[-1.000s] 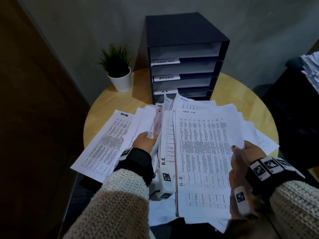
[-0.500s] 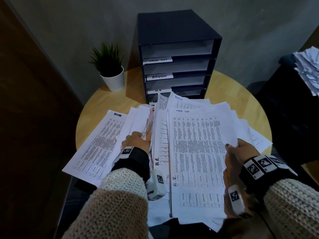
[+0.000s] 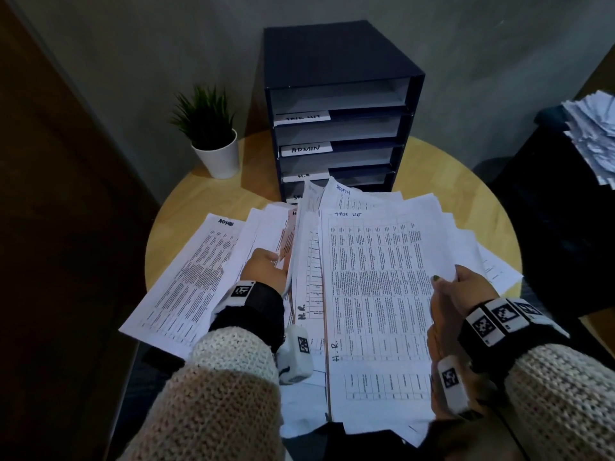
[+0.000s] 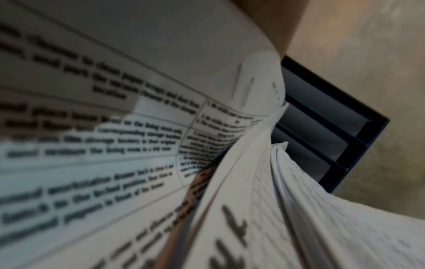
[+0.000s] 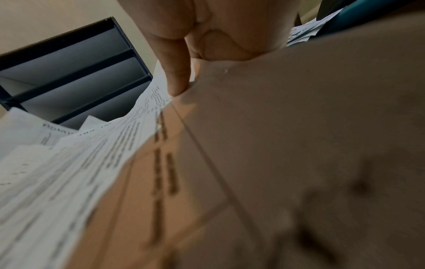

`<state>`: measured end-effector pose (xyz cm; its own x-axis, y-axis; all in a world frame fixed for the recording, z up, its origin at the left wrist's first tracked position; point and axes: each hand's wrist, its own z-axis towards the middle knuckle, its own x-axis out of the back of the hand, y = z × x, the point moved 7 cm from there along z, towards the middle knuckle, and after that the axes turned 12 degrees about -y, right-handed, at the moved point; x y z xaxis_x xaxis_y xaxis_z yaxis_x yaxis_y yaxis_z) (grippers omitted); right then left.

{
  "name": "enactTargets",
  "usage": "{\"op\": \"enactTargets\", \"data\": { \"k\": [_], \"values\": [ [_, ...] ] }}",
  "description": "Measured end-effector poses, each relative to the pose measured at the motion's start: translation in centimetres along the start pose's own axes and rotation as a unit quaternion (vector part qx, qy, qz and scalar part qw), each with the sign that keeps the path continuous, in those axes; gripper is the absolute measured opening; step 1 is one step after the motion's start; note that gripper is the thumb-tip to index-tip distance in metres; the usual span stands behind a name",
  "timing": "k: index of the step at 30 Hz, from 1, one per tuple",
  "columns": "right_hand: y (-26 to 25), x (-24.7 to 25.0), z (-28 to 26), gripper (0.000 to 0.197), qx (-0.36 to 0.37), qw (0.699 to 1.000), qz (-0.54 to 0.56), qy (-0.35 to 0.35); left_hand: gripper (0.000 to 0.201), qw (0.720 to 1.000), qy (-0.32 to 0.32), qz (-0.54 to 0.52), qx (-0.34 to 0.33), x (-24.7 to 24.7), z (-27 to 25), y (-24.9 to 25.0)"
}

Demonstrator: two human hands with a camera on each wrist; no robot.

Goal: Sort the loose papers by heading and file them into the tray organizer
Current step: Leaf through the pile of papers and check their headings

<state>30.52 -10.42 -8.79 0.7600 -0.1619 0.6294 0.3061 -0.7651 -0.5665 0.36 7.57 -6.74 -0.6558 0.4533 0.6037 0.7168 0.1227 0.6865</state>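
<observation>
A fanned stack of loose printed papers (image 3: 376, 287) is held above the round wooden table (image 3: 442, 168). The top sheet is headed TASK LIST (image 3: 347, 214); sheets marked H.R. and ADMIN show beneath. My left hand (image 3: 266, 266) grips the stack's left part, fingers tucked between sheets. My right hand (image 3: 456, 287) pinches the right edge of the top sheets, thumb (image 5: 174, 72) on top. The dark blue tray organizer (image 3: 339, 104) stands at the table's back, with slot labels TASK LIST, ADMIN and H.R.; its lowest slots are hidden by the papers. It also shows in the left wrist view as the organizer (image 4: 326, 131).
A small potted plant (image 3: 213, 134) in a white pot stands left of the organizer. Another pile of papers (image 3: 592, 134) lies on dark furniture at the right. A brown door or panel (image 3: 50, 261) fills the left side.
The hands and papers keep nearly the same hold; the view has shifted slightly, so everything sits a little further left in the picture.
</observation>
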Motion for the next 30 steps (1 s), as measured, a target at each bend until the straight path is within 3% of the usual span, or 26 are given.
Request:
{"op": "enactTargets", "data": {
  "k": [2, 4, 10, 13, 15, 18, 20, 22, 24, 28, 30],
  "values": [
    [0.0, 0.0, 0.0, 0.031, -0.003, 1.0, 0.006, 0.001, 0.008, 0.999, -0.009, 0.002, -0.032, 0.3, -0.5, 0.9],
    [0.0, 0.0, -0.2, 0.032, -0.008, 1.0, 0.003, 0.0, 0.017, 0.999, 0.005, 0.006, -0.053, 1.0, -1.3, 1.6],
    [-0.1, -0.2, -0.5, 0.035, -0.02, 1.0, -0.007, -0.003, 0.027, 0.986, 0.136, -0.001, -0.096, 5.3, -3.8, 3.4],
    [0.0, -0.3, -0.5, 0.033, -0.016, 1.0, 0.004, -0.002, 0.026, 0.967, 0.208, -0.016, -0.146, 7.4, -5.6, 4.6],
    [0.0, -0.2, -0.6, 0.031, -0.016, 1.0, 0.007, -0.004, 0.021, 0.941, 0.252, -0.065, -0.218, 8.5, -7.1, 5.8],
    [0.0, -0.3, -0.7, 0.02, -0.013, 0.999, 0.026, -0.024, 0.027, 0.905, 0.23, -0.132, -0.334, 8.4, -8.6, 7.4],
    [0.3, -0.5, -0.4, 0.021, -0.009, 0.998, 0.056, -0.034, 0.033, 0.912, 0.18, -0.117, -0.35, 6.9, -8.0, 7.4],
    [0.5, -0.4, -0.2, 0.023, -0.004, 0.996, 0.085, -0.027, 0.036, 0.932, 0.147, -0.064, -0.325, 5.0, -6.5, 6.2],
    [0.5, -0.3, -0.5, 0.012, -0.006, 0.997, 0.072, -0.035, 0.043, 0.954, 0.114, -0.046, -0.274, 2.9, -3.7, 3.6],
    [0.3, 0.0, -0.8, 0.007, -0.001, 0.998, 0.051, -0.038, 0.051, 0.959, 0.022, -0.267, -0.088, 0.6, 0.6, -1.3],
    [0.3, 0.0, -0.7, 0.007, -0.002, 0.998, 0.058, -0.039, 0.051, 0.934, 0.045, -0.352, -0.034, 0.5, 0.6, -2.6]
  ]
}}
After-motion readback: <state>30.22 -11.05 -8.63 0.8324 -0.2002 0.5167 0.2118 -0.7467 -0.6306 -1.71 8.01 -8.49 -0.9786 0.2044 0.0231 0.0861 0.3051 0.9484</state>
